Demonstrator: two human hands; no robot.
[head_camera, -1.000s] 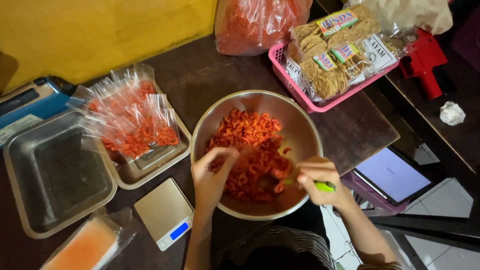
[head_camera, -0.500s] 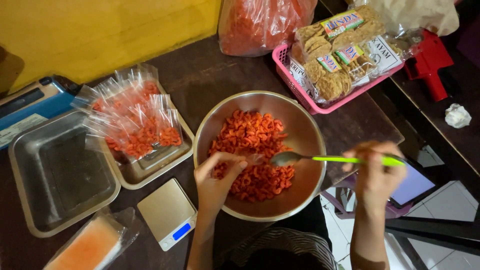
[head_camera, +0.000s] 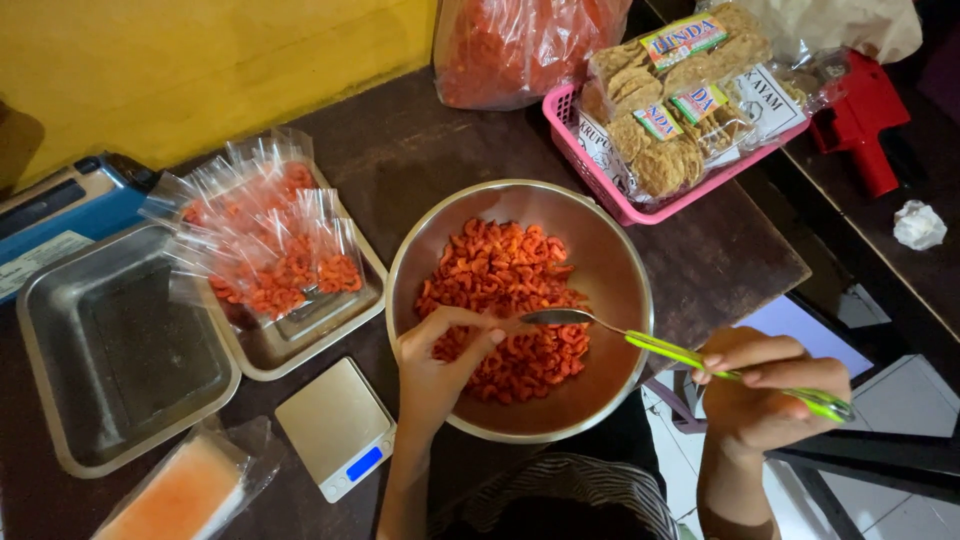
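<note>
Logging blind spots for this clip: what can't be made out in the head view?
- Left hand palm and whatever it pinches: turned down into the orange snacks in the steel bowl.
- Spoon handle middle: covered by the right hand.
- Blue machine: cut off by the left edge.
- Small scale display: too small.

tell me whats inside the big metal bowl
The metal bowl holds a heap of orange-red curled snack pieces. The left hand and the spoon reach in. The bowl's bottom under the heap is covered.
</note>
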